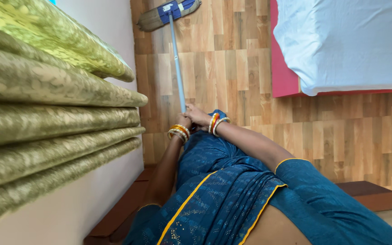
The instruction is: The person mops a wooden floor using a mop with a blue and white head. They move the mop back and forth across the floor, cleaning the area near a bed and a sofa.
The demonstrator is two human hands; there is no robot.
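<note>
Both hands are wrapped around the near end of a mop handle [176, 59], a thin pale metal pole. The left hand [184, 121] has its grip curled tight on the pole, fingers closed with no gap showing, a stack of orange and gold bangles [178, 132] on that wrist. The right hand [199, 116] sits just beside it, touching, its grip also folded shut over the pole end, with red and white bangles [216, 124] at the wrist. From the 2 grips the handle runs straight away to the mop head [169, 13], a flat blue and tan pad lying on the wooden plank floor [232, 68], well away from the hands. Beyond the right grip, further out on the floor, stands a bed with a white sheet [345, 41] over a red base [283, 68]. On the left grip's side hangs a green patterned curtain [46, 113] in heavy folds against a pale wall [110, 27]. Nearer than the hands, teal cloth with a yellow border [223, 190] covers the person's body.
</note>
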